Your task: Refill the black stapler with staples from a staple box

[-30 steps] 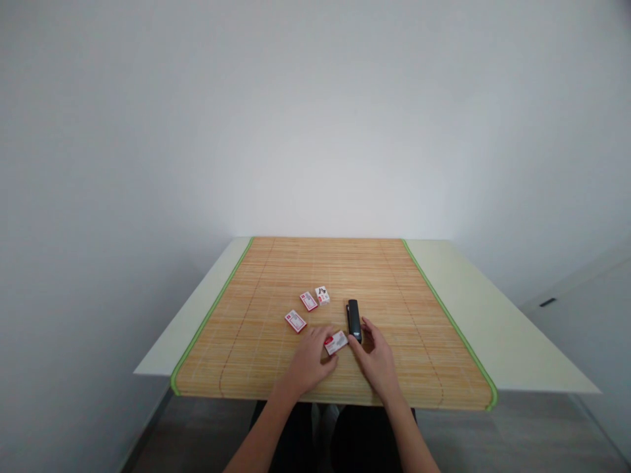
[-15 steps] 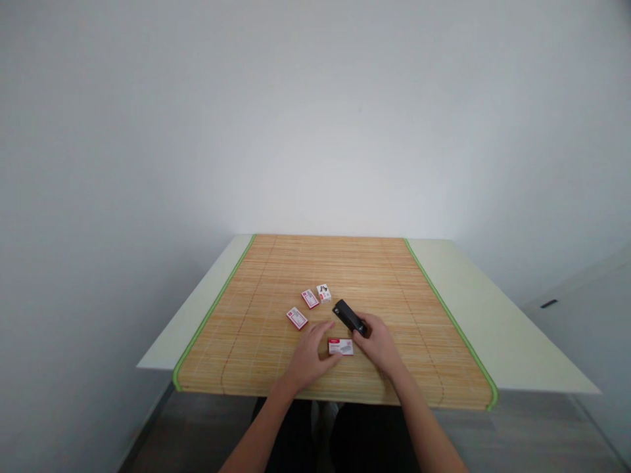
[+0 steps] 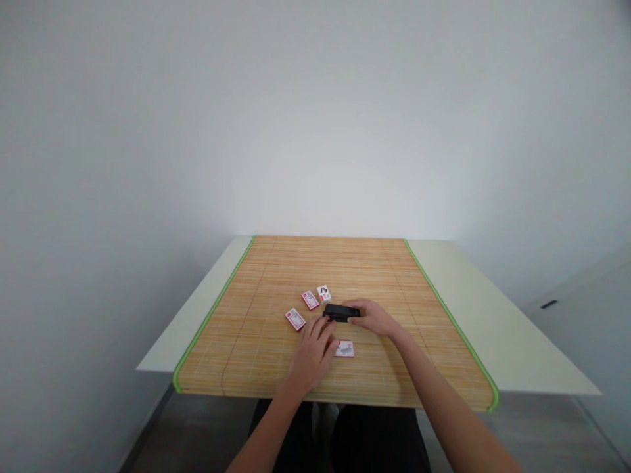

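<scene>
A white table (image 3: 473, 309) against a plain wall carries a bamboo mat (image 3: 256, 328). Near its front edge, the right hand (image 3: 375, 318) grips a black stapler (image 3: 340, 312) lying crosswise; the left hand (image 3: 313, 355) rests spread beside a small red-and-white box (image 3: 345, 349). Three similar boxes (image 3: 310, 300) lie just behind.

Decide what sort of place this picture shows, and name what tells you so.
Probably a plain room at home or in an office: a white table against a bare wall, a bamboo mat, a black stapler and small staple boxes.
</scene>
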`<state>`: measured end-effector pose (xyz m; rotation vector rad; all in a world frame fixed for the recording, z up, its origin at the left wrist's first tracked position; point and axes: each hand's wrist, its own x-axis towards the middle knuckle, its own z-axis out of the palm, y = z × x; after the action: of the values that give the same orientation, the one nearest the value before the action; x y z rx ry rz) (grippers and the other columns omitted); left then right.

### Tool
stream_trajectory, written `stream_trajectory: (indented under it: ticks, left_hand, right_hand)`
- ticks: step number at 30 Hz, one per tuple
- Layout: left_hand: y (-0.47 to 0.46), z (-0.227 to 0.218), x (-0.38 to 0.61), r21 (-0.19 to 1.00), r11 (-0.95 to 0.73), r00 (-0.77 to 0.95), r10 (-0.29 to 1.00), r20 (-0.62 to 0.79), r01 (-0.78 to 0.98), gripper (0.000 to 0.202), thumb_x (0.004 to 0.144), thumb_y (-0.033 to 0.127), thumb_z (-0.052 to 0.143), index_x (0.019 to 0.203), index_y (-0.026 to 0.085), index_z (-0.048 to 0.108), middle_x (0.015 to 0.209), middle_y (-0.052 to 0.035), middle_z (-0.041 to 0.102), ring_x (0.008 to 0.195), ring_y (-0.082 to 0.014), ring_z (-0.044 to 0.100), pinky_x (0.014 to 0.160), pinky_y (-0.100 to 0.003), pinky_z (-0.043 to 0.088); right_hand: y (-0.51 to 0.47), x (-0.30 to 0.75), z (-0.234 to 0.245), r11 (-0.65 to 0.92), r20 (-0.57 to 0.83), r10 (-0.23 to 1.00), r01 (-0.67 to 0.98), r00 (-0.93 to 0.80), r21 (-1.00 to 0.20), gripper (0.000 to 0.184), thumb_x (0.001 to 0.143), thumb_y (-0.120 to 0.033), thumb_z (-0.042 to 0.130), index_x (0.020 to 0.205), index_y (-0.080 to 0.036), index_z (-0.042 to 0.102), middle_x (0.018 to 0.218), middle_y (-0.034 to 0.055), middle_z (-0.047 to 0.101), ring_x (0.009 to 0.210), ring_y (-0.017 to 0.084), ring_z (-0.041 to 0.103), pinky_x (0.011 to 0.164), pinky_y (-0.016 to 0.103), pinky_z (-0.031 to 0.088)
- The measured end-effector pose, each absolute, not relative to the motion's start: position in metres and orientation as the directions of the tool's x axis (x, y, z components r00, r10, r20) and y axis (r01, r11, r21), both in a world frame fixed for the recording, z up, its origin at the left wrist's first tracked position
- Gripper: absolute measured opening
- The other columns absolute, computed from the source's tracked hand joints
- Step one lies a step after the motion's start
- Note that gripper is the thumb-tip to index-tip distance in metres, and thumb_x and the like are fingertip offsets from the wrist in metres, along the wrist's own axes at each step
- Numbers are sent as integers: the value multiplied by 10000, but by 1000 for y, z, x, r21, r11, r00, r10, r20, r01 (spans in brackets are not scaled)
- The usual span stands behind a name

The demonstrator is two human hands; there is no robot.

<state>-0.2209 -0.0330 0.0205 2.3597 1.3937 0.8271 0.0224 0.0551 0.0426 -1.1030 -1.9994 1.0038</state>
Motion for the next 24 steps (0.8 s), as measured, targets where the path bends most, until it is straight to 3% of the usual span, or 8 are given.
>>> stream_trajectory:
  ticks: [6, 13, 18, 24]
  left_hand:
    - [-35, 21, -217, 467, -460, 343, 885, 316, 755, 504, 1047, 368, 443, 1544, 296, 410, 1551, -60, 471, 1451, -275, 369, 1253, -562, 234]
    - [-34, 21, -215, 454, -438, 318, 893, 318, 776, 462, 1050, 324, 415, 1511, 317, 454, 1523, -40, 496, 1428, -274, 392, 1266, -596, 171]
    - [-34, 19, -214, 455, -423, 299, 899, 320, 784, 477, 1043, 302, 416, 1518, 340, 442, 1516, -30, 510, 1414, -278, 412, 1272, -621, 130]
    - [-34, 19, -213, 466, -423, 295, 899, 324, 777, 495, 1042, 300, 416, 1534, 359, 415, 1510, -22, 523, 1409, -277, 419, 1272, -637, 106]
  right_hand:
    - [59, 22, 41, 389, 179, 876, 436, -448, -811, 302, 804, -374, 767, 1077, -246, 791, 1016, 18, 797, 918, 268, 729, 882, 420, 568]
    - [68, -13, 50, 492, 275, 852, 499, -446, -714, 322, 779, -344, 839, 1090, -283, 778, 1120, 50, 753, 1091, 278, 654, 1030, 435, 456]
    - [70, -15, 65, 531, 304, 832, 509, -463, -678, 249, 799, -355, 835, 1021, -265, 766, 1074, 52, 734, 1059, 268, 629, 979, 418, 457]
    - [55, 19, 83, 459, 303, 882, 514, -362, -725, 304, 887, -433, 718, 1132, -253, 701, 1105, 54, 710, 962, 225, 625, 858, 359, 501]
